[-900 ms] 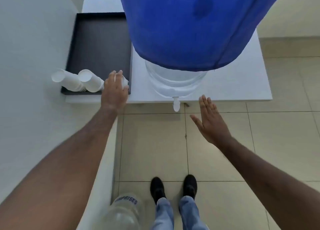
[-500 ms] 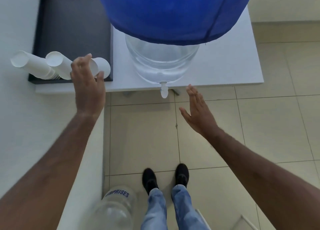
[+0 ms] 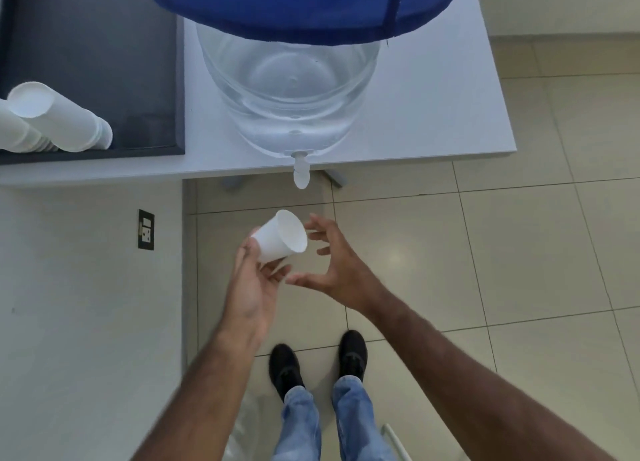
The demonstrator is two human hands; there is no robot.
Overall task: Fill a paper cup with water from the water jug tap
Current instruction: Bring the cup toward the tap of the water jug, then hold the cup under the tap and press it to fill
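Note:
My left hand (image 3: 251,287) grips a white paper cup (image 3: 282,237) by its base, tilted with the mouth toward the right. The cup hangs in the air below and slightly left of the white tap (image 3: 300,173). That tap sticks out over the table edge from a clear water jug (image 3: 291,93) with a blue cover (image 3: 301,6). My right hand (image 3: 334,266) is just right of the cup, fingers spread and curved toward its rim, holding nothing.
The jug stands on a white table (image 3: 450,114). Stacks of white paper cups (image 3: 59,124) lie on their sides in a black tray (image 3: 97,51) at the left. A wall with a power socket (image 3: 145,229) is on my left; my shoes (image 3: 318,360) stand on tiled floor.
My left hand took one cup from beside the tray stacks and brought it down and right, under the tap. My right hand closed in toward the cup. The view tilted down.

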